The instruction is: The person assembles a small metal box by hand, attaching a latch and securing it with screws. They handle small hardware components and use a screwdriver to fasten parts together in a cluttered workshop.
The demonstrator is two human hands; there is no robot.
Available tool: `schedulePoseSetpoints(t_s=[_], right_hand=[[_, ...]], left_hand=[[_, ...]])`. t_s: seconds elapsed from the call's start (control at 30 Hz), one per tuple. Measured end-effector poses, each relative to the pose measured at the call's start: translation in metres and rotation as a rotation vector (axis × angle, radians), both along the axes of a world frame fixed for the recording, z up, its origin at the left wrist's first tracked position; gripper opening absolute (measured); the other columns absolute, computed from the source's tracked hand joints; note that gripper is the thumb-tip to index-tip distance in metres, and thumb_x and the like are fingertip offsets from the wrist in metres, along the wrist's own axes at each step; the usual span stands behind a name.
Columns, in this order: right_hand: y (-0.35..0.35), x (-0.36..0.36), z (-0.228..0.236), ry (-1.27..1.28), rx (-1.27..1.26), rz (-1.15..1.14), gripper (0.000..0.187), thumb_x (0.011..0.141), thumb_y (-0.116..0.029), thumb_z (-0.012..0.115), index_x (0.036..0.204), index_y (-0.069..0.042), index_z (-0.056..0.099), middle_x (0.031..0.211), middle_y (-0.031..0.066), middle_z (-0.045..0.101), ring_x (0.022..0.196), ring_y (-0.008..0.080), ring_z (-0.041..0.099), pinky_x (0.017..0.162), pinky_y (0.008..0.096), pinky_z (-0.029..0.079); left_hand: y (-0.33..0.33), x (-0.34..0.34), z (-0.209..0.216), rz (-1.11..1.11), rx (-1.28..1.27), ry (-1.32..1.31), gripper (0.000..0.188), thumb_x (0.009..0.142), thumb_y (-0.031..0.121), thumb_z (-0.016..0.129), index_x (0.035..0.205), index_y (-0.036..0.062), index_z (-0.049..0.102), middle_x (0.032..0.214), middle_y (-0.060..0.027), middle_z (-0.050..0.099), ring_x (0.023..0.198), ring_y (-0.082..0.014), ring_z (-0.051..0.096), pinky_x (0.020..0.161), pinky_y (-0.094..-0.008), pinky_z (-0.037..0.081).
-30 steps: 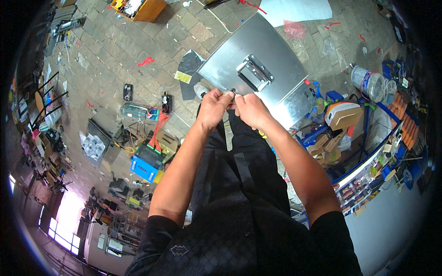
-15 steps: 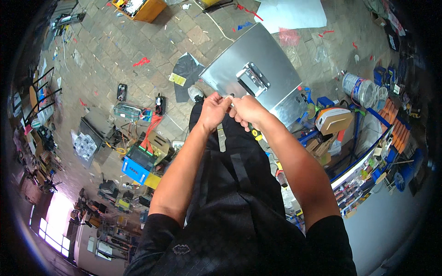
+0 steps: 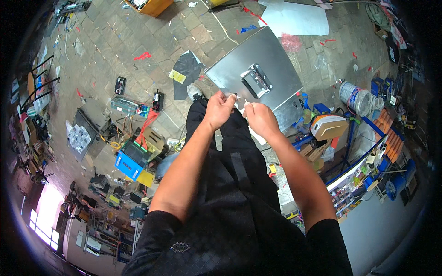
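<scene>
Left hand (image 3: 218, 110): fingers clamped on small dark piece (image 3: 235, 94). Right hand (image 3: 261, 118), just beside: fingers closed on thin item (image 3: 245, 100), too small to identify. Just far of both: silvery metal panel (image 3: 281, 60), with handle fitting (image 3: 257, 81). Right: clear bucket (image 3: 355, 97).

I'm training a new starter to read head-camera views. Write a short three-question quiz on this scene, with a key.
1. True or false: the right hand lies flat, fingers spread, on the silver metal panel.
2. What colour is the label on the black sheet?
A) red
B) yellow
C) blue
3. Fill in the blank: the hand nearer the black sheet is the ____ one.

Key:
1. False: its fingers are curled.
2. B, yellow.
3. Left: the left hand is nearer the sheet.
</scene>
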State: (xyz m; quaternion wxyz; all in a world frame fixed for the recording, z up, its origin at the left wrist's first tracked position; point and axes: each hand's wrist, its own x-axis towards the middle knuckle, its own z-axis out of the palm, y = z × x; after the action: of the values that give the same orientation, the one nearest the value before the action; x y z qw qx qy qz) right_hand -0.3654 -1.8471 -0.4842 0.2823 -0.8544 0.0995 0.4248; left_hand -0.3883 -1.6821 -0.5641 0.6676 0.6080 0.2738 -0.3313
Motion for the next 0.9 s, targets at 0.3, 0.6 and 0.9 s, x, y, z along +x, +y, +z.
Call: schedulePoseSetpoints(t_s=[0.3, 0.6, 0.9], right_hand=[[0.010, 0.005, -0.016, -0.063, -0.006, -0.007, 0.048, 0.101, -0.036, 0.042, 0.083, -0.001, 0.070, 0.080, 0.0219, 0.069, 0.082, 0.0428, 0.067, 0.076, 0.0495, 0.051], [0.011, 0.011, -0.008, -0.157, -0.069, 0.227, 0.044, 0.102, -0.036, 0.044, 0.085, -0.003, 0.069, 0.083, 0.0247, 0.068, 0.082, 0.0463, 0.066, 0.076, 0.0555, 0.052], [0.017, 0.012, -0.004, -0.234, -0.124, 0.351, 0.042, 0.102, -0.033, 0.045, 0.081, -0.008, 0.072, 0.080, 0.0183, 0.071, 0.078, 0.0401, 0.070, 0.073, 0.0508, 0.055]], left_hand=[[-0.001, 0.005, 0.011, 0.029, -0.007, -0.046, 0.028, 0.098, 0.025, 0.067, 0.095, -0.0014, 0.059, 0.073, -0.0015, 0.061, 0.062, -0.0095, 0.058, 0.056, -0.0258, 0.047], [-0.001, 0.002, 0.009, 0.036, -0.008, -0.038, 0.025, 0.098, 0.023, 0.067, 0.094, -0.0003, 0.059, 0.073, -0.0009, 0.060, 0.061, -0.0090, 0.057, 0.055, -0.0255, 0.046], [0.010, 0.000, -0.004, -0.007, -0.122, -0.012, 0.023, 0.100, 0.020, 0.066, 0.096, -0.0013, 0.058, 0.081, -0.0037, 0.065, 0.069, -0.0110, 0.062, 0.064, -0.0263, 0.050]])
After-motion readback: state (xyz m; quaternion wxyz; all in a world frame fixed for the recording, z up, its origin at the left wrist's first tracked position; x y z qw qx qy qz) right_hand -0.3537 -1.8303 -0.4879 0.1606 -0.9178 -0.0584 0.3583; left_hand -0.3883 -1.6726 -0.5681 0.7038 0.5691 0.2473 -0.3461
